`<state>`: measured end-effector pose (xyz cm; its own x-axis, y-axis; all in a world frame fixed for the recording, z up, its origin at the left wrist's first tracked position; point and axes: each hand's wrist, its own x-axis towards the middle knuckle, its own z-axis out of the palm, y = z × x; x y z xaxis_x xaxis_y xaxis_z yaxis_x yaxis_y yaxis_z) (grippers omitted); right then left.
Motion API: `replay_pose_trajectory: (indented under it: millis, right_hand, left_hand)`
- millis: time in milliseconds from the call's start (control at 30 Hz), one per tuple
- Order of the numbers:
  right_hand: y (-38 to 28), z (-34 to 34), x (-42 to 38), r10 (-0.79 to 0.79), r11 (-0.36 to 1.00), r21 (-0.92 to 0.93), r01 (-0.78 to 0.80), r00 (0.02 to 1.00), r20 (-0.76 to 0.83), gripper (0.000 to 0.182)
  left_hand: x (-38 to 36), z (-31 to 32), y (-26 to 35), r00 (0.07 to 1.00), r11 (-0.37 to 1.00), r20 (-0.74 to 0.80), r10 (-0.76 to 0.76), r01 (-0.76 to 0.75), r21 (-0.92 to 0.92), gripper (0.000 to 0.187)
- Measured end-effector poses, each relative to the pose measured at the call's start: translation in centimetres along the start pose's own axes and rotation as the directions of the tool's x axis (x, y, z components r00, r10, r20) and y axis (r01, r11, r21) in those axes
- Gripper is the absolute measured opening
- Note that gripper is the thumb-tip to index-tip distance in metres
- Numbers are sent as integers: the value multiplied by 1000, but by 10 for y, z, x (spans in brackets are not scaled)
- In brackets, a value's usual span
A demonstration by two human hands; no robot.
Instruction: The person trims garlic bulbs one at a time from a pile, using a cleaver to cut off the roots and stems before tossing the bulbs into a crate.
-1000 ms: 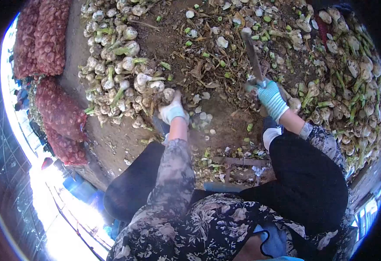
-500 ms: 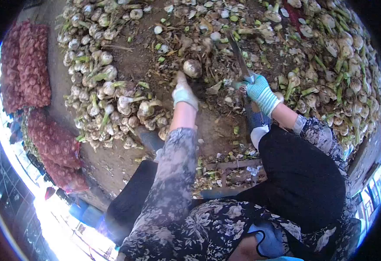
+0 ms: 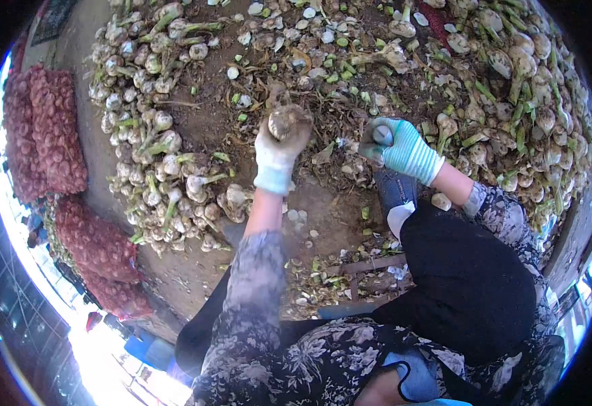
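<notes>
My left hand [image 3: 277,157], in a dirty white glove with a pale green cuff, is closed around a garlic bulb [image 3: 282,124], which shows at the top of the fist. To its right, my right hand [image 3: 405,147] wears a green-and-white striped glove and grips a knife [image 3: 382,134]. Only the rounded end of the handle shows above the fingers; the blade cannot be made out from here. The two hands are apart, above soil strewn with cut stems and dry skins [image 3: 336,74].
Garlic with stalks lies in a heap on the left [image 3: 164,142] and a larger heap on the right [image 3: 536,101]. Filled red mesh sacks [image 3: 45,135] stand at far left. My shoe [image 3: 396,189] is below my right hand. A low wooden frame [image 3: 370,264] sits between my legs.
My left hand has turned and now holds the bulb upward in its fist. My right wrist has rotated, so the knife blade that pointed forward is out of sight.
</notes>
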<state>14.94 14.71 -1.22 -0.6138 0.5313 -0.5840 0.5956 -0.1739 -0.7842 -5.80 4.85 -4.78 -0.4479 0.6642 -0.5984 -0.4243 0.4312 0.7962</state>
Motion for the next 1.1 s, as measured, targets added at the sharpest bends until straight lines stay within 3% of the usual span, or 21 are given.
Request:
replay_pose_trajectory:
  millis: [67, 133, 200, 300, 367, 400, 467, 500, 567, 633, 733, 767, 833, 867, 900, 933, 967, 1000, 1033, 1067, 1100]
  right_hand:
    - [-30, -3, -11, -7, 1000, 12, 6, 995, 104, 23]
    - [-30, 2, -13, -285, 941, -160, 298, 953, 100, 25]
    - [-37, 4, -15, -502, 751, -426, 504, 855, 126, 28]
    - [-42, 6, -16, -387, 723, -534, 438, 897, 213, 25]
    - [-48, 6, -16, -303, 720, -575, 387, 922, 241, 23]
    - [-50, 6, -18, -298, 727, -574, 377, 926, 231, 22]
    - [-51, 7, -20, -285, 741, -571, 354, 935, 210, 22]
    - [-49, 9, -20, -277, 744, -572, 346, 938, 207, 21]
    - [-47, 9, -19, -326, 737, -554, 387, 922, 211, 22]
    - [-45, 10, -20, -421, 746, -491, 449, 890, 174, 23]
    - [-36, 8, -12, -536, 713, -491, 501, 840, 80, 23]
    - [-35, 5, -11, -532, 682, -528, 506, 839, 117, 21]
    - [-3, -11, 22, -112, 796, -596, 105, 993, 25, 20]
    - [12, -24, 35, 111, 786, -608, -106, 993, -31, 20]
    - [24, -41, 33, 138, 785, -581, -215, 975, -175, 20]
    - [31, -53, 32, 153, 780, -548, -301, 942, -300, 20]
    - [43, -46, 40, 69, 856, -471, -215, 949, -309, 20]
    - [53, -40, 45, -10, 912, -390, -128, 943, -332, 20]
    - [17, -37, 31, -227, 829, -556, 53, 942, -248, 23]
    - [2, -31, 28, -168, 890, -452, 68, 968, -185, 28]
    - [1, -16, 25, -157, 988, -29, 154, 964, -217, 26]
  left_hand:
    - [-15, -5, 7, 970, 903, 213, -118, 194, -383, 46]
    - [-21, -15, -2, 939, 969, 342, -33, 113, -218, 53]
    - [-35, -16, -8, 933, 989, 357, 47, 7, -147, 59]
    - [-62, 8, 17, 959, 983, 224, 172, -151, -107, 67]
    - [-59, 2, 6, 954, 948, 248, 171, -91, -305, 68]
    - [-59, 0, 2, 921, 958, 276, 273, -235, -162, 62]
    - [-59, -4, -5, 824, 845, 323, 466, -523, 113, 51]
    - [-59, -4, -10, 834, 851, 295, 466, -514, 111, 48]
    - [-58, -6, -17, 916, 932, 172, 362, -354, -73, 44]
    - [-72, 6, 14, 997, 894, 51, 64, -34, -448, 42]
    - [-74, 9, 14, 916, 919, 121, 382, -363, -155, 41]
    - [-74, 8, 14, 911, 900, 174, 375, -312, -304, 41]
    - [-90, 3, 24, 912, 842, 306, 275, -74, -535, 48]
    - [-106, 5, 34, 904, 853, 333, 267, -61, -519, 48]
    - [-112, 12, 43, 881, 906, 320, 350, -232, -353, 47]
    - [-107, 16, 47, 798, 836, 292, 527, -549, -8, 48]
    - [-92, 20, 44, 711, 656, 267, 651, -704, 273, 48]
    - [-81, 28, 39, 656, 494, 115, 746, -661, 566, 47]
    - [-65, 22, 36, 902, 912, 132, 410, -405, -61, 44]
    - [-48, 15, 34, 992, 743, 127, 2, 83, -665, 42]
    - [-44, 18, 38, 983, 762, 163, 81, 44, -646, 42]
